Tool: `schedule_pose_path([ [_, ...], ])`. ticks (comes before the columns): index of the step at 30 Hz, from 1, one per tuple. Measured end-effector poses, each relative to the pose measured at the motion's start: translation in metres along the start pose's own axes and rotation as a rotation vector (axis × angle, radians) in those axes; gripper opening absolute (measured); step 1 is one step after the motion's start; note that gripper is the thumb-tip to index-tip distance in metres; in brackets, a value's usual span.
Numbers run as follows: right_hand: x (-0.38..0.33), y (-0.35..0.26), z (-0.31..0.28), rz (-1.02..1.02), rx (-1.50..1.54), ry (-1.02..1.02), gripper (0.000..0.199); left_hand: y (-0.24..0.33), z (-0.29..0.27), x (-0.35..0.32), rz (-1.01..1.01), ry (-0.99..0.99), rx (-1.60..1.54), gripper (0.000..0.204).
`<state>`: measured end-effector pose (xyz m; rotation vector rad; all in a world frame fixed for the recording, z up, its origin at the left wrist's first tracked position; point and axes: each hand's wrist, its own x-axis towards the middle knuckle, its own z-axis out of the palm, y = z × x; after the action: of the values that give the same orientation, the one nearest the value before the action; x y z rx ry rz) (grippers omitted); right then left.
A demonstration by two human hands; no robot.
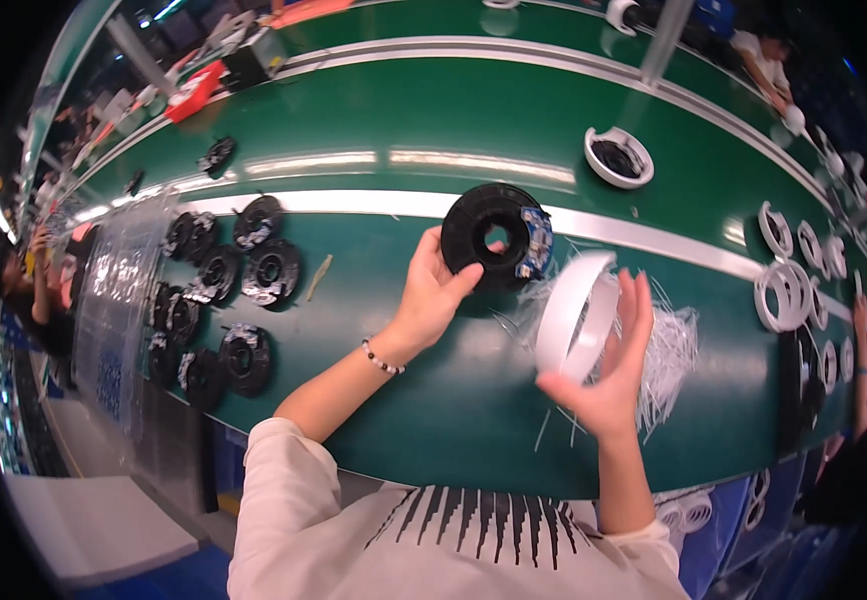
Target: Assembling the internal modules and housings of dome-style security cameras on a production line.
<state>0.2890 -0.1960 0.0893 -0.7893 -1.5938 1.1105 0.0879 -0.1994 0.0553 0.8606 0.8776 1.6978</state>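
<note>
Pinched at its lower left edge, a round black plastic disc [467, 233] with a centre hole is held up by my left hand [428, 292]. A blue circuit board [536, 243] is fixed along the disc's right side. My right hand [606, 385] grips a white plastic ring [561, 318] from its right side, thumb below and fingers behind, so the ring stands tilted on edge. Disc and ring are close together but look apart. Beneath and right of the ring, a loose pile of thin clear-white strips [670, 365] lies on the green table [384, 400].
Several black discs with boards [245, 358] lie at the left, beside a clear plastic sheet [119, 300]. Several white rings [783, 297] sit at the right. A white ring with a black disc inside [619, 158] rests on the green belt [424, 110]. Co-workers [766, 65] are at the sides.
</note>
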Motion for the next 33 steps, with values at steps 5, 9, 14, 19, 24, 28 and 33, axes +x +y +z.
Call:
schedule_pose_path([
  [5,0.011,0.007,0.007,-0.047,-0.314,-0.002,0.12,-0.008,0.034,-0.035,-0.128,-0.225,0.136,0.056],
  [9,0.004,0.006,0.007,-0.051,-0.348,-0.067,0.119,0.0,0.018,-0.035,-0.506,-0.539,-0.63,0.068],
  [14,0.007,-0.004,0.013,-0.187,-0.546,-0.201,0.119,-0.001,0.021,-0.02,-0.749,-0.189,-0.599,0.063],
  [19,0.005,-0.009,0.012,-0.195,-0.476,-0.198,0.118,0.003,0.025,-0.023,-0.713,-0.197,-0.568,0.05],
  [24,0.003,-0.017,0.005,-0.235,-0.474,-0.153,0.117,0.004,0.042,-0.023,-0.646,-0.177,-0.612,0.046],
  [28,0.003,-0.015,0.005,-0.208,-0.435,-0.26,0.116,0.001,0.029,-0.029,-0.544,-0.274,-0.712,0.048],
  [33,0.002,-0.01,0.017,-0.315,-0.506,-0.205,0.105,-0.004,0.034,-0.037,-0.446,-0.129,-0.49,0.051],
])
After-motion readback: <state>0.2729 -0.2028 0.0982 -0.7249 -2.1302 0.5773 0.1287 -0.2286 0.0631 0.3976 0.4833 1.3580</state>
